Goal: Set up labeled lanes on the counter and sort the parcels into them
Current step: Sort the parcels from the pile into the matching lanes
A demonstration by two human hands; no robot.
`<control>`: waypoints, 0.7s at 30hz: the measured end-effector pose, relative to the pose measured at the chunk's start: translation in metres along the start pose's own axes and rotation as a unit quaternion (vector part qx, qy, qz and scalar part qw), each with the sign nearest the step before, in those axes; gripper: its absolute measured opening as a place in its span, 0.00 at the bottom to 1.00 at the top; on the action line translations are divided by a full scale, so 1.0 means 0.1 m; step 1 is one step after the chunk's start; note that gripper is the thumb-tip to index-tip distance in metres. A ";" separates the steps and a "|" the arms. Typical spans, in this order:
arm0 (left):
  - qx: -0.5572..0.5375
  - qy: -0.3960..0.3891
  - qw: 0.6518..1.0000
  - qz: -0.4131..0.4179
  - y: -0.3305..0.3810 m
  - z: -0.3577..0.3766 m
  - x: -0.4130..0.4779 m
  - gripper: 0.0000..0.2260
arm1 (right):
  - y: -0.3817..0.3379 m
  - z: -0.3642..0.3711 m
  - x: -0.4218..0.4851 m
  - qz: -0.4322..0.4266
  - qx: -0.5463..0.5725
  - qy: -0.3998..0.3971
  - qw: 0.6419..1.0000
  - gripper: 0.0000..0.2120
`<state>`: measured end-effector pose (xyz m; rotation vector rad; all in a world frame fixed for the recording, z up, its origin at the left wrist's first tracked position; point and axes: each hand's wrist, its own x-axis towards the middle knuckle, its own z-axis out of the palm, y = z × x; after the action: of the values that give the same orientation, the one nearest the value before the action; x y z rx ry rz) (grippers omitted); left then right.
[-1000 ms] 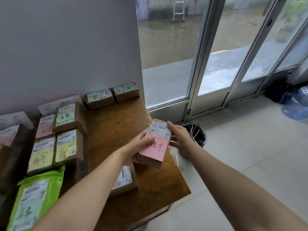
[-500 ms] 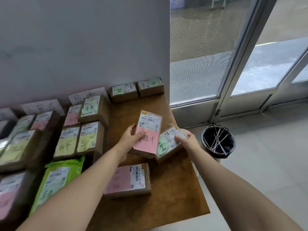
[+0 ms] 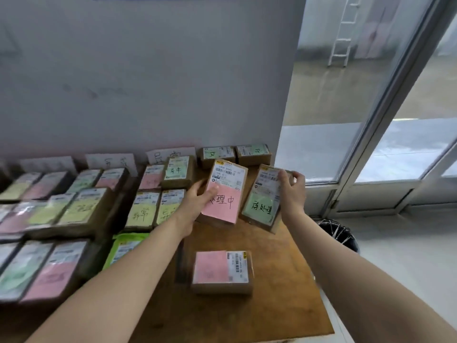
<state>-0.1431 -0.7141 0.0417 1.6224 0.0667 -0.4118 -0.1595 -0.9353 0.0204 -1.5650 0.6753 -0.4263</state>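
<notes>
Two parcels are held above the right end of the bench (image 3: 284,305): a pink-labelled parcel (image 3: 223,194) is gripped by the left hand (image 3: 195,201), and a green-labelled parcel (image 3: 262,201) is pinched at its top by the right hand (image 3: 291,191). Bare wood is left around one flat pink parcel (image 3: 222,271) near the front edge, while the left side is packed with rows of parcels (image 3: 81,209). Two small parcels (image 3: 217,154) are set against the back wall (image 3: 148,82), and one bin (image 3: 341,233) is seen beside the right edge.
</notes>
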 end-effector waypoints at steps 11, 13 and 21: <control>-0.067 0.152 0.983 0.083 -0.09 -2.79 -1.52 0.20 | -0.54 2.28 -2.00 -0.027 0.059 -0.208 0.976 0.09; -0.074 0.193 0.975 0.078 -0.16 -3.28 -1.81 0.19 | -0.55 2.73 -2.43 -0.037 0.056 -0.241 0.968 0.15; -0.037 0.314 0.946 0.074 -0.45 -4.75 -2.40 0.25 | -0.55 4.19 -3.62 -0.055 0.004 -0.332 0.942 0.25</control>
<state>-0.2732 -0.1980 0.0891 1.6157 0.4337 0.2355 -0.1581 -0.3810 0.0706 -1.6128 0.0635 0.0335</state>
